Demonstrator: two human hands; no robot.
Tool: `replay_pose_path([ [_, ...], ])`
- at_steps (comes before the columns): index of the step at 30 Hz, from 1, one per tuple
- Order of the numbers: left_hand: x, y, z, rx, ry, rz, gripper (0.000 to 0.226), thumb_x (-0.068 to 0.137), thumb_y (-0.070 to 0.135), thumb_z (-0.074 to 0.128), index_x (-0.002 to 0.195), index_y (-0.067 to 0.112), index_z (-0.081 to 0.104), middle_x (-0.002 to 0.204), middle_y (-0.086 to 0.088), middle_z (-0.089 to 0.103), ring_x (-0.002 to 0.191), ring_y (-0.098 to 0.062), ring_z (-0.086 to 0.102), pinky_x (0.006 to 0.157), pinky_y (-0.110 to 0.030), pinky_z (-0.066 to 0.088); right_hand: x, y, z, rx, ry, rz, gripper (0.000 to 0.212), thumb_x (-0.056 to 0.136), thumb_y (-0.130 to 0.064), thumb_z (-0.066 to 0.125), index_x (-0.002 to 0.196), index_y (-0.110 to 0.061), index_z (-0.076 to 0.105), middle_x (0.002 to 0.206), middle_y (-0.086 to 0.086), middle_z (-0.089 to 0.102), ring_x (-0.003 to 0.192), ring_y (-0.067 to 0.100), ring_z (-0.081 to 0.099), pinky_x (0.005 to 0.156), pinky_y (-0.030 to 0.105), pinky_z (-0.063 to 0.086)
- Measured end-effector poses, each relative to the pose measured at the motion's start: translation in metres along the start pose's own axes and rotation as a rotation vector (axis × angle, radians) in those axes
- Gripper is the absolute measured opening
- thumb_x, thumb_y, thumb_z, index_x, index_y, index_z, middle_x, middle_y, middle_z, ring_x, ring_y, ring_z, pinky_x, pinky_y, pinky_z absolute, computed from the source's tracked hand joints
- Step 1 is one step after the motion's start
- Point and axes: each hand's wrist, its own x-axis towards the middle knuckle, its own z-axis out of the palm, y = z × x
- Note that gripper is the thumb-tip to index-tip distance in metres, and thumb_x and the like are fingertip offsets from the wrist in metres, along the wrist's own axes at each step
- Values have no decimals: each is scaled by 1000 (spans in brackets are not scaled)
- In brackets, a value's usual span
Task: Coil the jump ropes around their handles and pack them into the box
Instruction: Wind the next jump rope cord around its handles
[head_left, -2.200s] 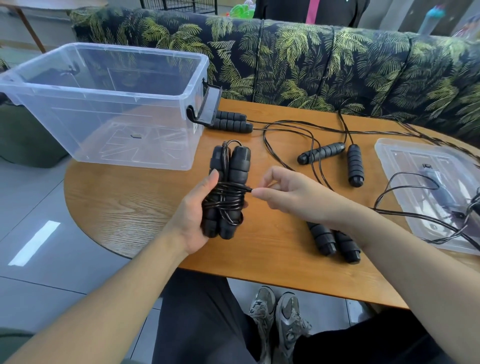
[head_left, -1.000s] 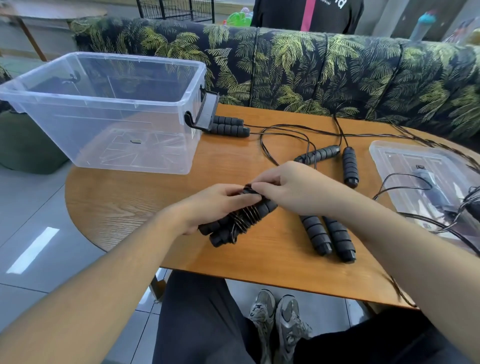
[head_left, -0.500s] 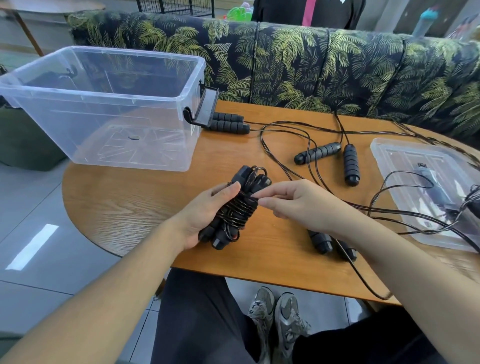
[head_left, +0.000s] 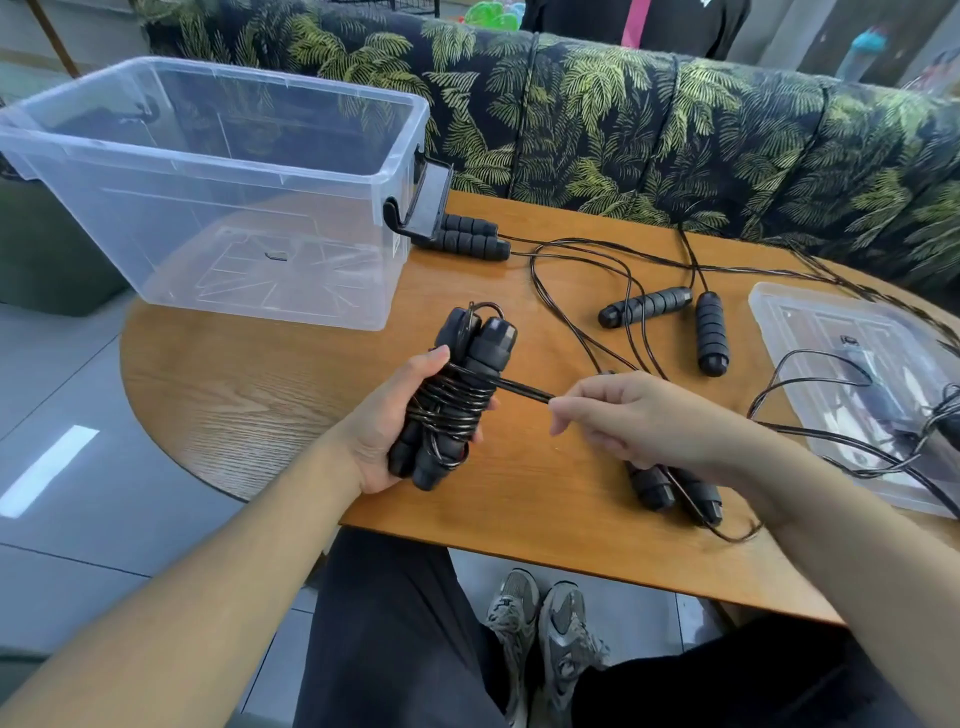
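Observation:
My left hand (head_left: 382, 423) grips a pair of black foam jump rope handles (head_left: 470, 364) held upright above the table, with black cord wound several times around their middle. A short taut stretch of that cord (head_left: 522, 387) runs right to my right hand (head_left: 636, 418), which pinches it between fingertips. The clear plastic box (head_left: 218, 171) stands with nothing inside at the table's far left. Three more handle pairs lie loose: one by the box latch (head_left: 470, 236), one mid-table (head_left: 675, 317), one under my right wrist (head_left: 675, 488).
Loose black cords (head_left: 587, 291) loop across the round wooden table (head_left: 249, 384). The clear box lid (head_left: 857, 384) lies at the right with cords over it. A palm-print sofa (head_left: 649, 124) backs the table. My shoes (head_left: 540, 629) show below the near edge.
The handle bundle has turned from slanted to nearly upright in my left hand. My right hand has pulled away to the right, drawing the cord taut, and more cord is wound on.

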Motion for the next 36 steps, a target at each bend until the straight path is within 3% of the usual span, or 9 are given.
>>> replay_pose_path([
  [2,1,0,-4,-18,-35,13,47,91,51,50,107,16,76,98,-14,72,70,-23,66,55,-30,53,-1,2,-11,42,-69,54,38,93,-53,54,94,-21,73,60,-4,42,49,10,32,47,22,29],
  [6,1,0,-7,-34,-122,10,49,93,50,45,106,14,76,94,-13,71,68,-22,66,53,-30,53,1,4,-30,144,-201,48,31,99,-40,52,105,-19,73,70,0,39,54,11,31,50,24,28],
  [12,-4,2,-11,8,-269,-43,61,105,47,26,96,11,74,81,-11,71,61,-19,65,50,-29,54,26,-15,-26,-214,-43,123,36,89,-57,63,84,-22,72,61,1,46,53,15,43,54,25,42],
  [16,-5,0,-15,65,-419,-69,60,92,62,50,98,7,72,80,-11,69,62,-20,64,52,-28,54,47,-34,-21,-344,-33,118,37,81,-61,68,80,-25,75,55,-11,50,49,7,44,49,21,39],
  [21,-2,0,-16,59,-543,-116,59,91,62,54,103,8,71,85,-9,73,63,-18,67,53,-28,55,66,-54,-15,-387,-19,64,20,82,-42,70,72,-25,71,65,-7,55,61,12,45,55,23,41],
  [27,-2,4,-13,105,-503,-224,65,80,60,73,114,6,64,94,-16,74,74,-24,74,62,-34,61,83,-67,-20,-450,-71,20,9,78,-38,78,78,-29,76,87,-13,71,91,10,61,82,32,45],
  [30,0,8,-10,149,-487,-297,66,78,59,76,117,7,65,100,-19,72,82,-28,74,67,-38,63,86,-68,-26,-463,-180,5,4,82,-36,78,82,-33,77,84,-18,73,91,5,62,86,32,46],
  [32,1,11,-6,219,-496,-352,67,81,56,75,123,6,58,102,-20,71,83,-29,73,67,-38,63,85,-69,-29,-486,-273,-2,3,85,-37,76,87,-34,77,87,-21,73,91,2,63,92,35,49],
  [36,3,14,3,340,-457,-371,43,98,40,56,132,17,44,106,-24,70,81,-35,72,67,-42,62,82,-72,-30,-631,-296,-48,9,89,-41,72,96,-38,75,96,-19,73,100,7,65,97,39,51],
])
